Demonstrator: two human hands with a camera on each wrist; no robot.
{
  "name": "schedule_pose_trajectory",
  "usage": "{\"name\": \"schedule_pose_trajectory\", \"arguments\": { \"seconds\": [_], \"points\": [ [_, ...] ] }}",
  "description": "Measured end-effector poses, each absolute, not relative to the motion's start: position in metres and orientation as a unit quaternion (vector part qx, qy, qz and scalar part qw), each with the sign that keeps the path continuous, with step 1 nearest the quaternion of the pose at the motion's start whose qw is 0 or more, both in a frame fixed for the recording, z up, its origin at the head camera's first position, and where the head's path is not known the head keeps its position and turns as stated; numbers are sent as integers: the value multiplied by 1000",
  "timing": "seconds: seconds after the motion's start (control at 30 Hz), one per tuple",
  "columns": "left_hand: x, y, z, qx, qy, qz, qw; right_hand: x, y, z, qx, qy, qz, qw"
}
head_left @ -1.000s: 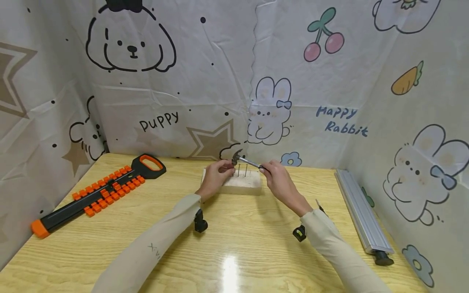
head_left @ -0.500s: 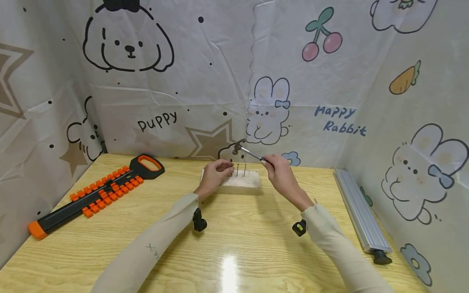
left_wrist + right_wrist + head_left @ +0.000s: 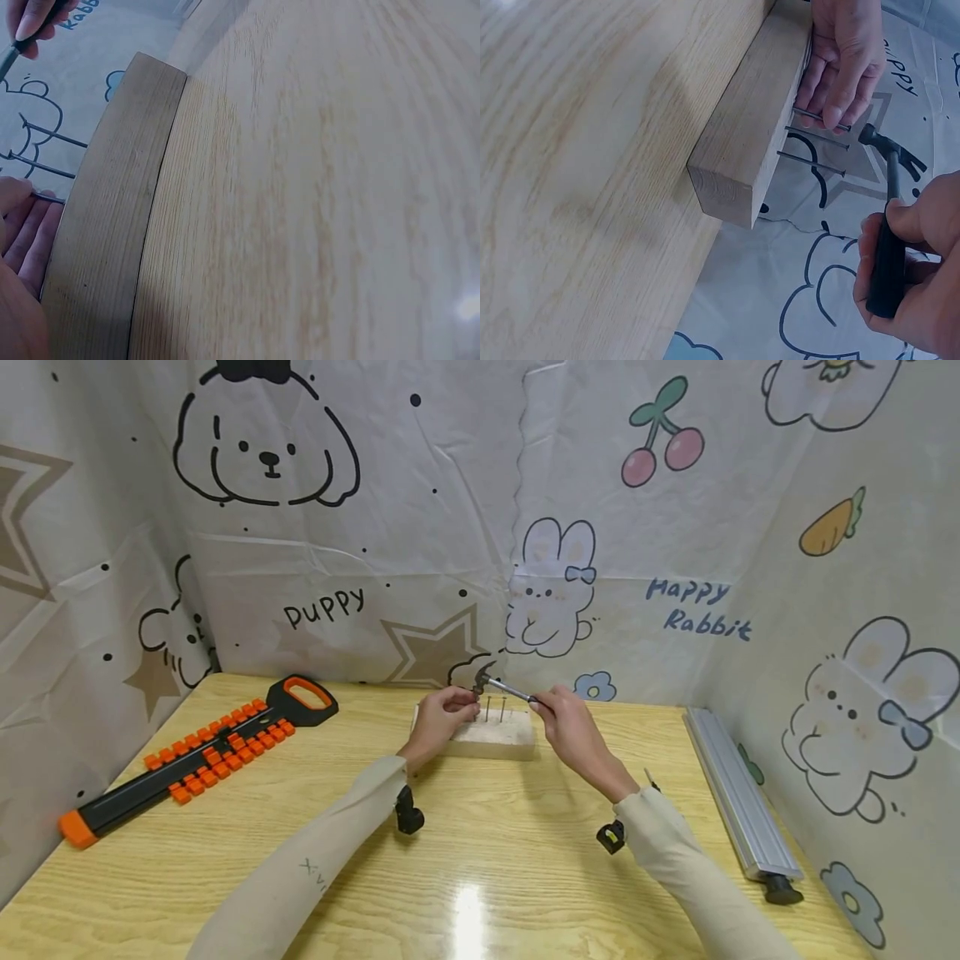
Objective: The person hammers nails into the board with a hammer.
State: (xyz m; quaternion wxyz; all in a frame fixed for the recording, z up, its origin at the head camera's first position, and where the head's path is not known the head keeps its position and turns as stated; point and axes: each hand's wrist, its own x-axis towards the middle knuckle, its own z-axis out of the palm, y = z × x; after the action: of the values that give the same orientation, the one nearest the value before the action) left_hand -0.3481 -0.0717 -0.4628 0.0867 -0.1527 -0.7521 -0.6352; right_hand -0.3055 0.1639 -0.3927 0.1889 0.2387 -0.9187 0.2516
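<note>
From the head camera: grips a slim-shafted claw hammer point(image 3: 509, 687) in the curled right hand point(image 3: 573, 727); holds thumb and fingers of the left hand point(image 3: 438, 720) together at the left end of a squared, pale wooden block point(image 3: 491, 749) on the glossy, wood-grained table point(image 3: 525, 827). Shows two thin nails point(image 3: 488, 708) upright in the block; farther left, a black rack point(image 3: 191, 766) edged with orange clips point(image 3: 180, 793); at right, a long grooved silver bar point(image 3: 742, 793).

From the left wrist: shows fine grain along the block's flat side and a third nail point(image 3: 48, 198) pinched in the left hand.

From the right wrist: shows the hammer's rounded face just beside that nail's head, and creased, printed cloth point(image 3: 742, 300) beyond.
</note>
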Motion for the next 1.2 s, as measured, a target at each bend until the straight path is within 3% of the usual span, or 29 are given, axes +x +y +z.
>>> {"name": "schedule_pose_trajectory", "arguments": {
  "seconds": [0.6, 0.97, 1.2],
  "points": [
    [-348, -75, -466, -165, -756, -627, 87, -310, 164, -386, 254, -919, 236, 186],
    [-349, -77, -469, -168, -747, -639, 77, -309, 161, -378, 269, -859, 326, 288],
    [-351, -73, -467, -167, -744, -642, 76, -304, 162, -387, 268, -922, 200, 194]
  ]
}}
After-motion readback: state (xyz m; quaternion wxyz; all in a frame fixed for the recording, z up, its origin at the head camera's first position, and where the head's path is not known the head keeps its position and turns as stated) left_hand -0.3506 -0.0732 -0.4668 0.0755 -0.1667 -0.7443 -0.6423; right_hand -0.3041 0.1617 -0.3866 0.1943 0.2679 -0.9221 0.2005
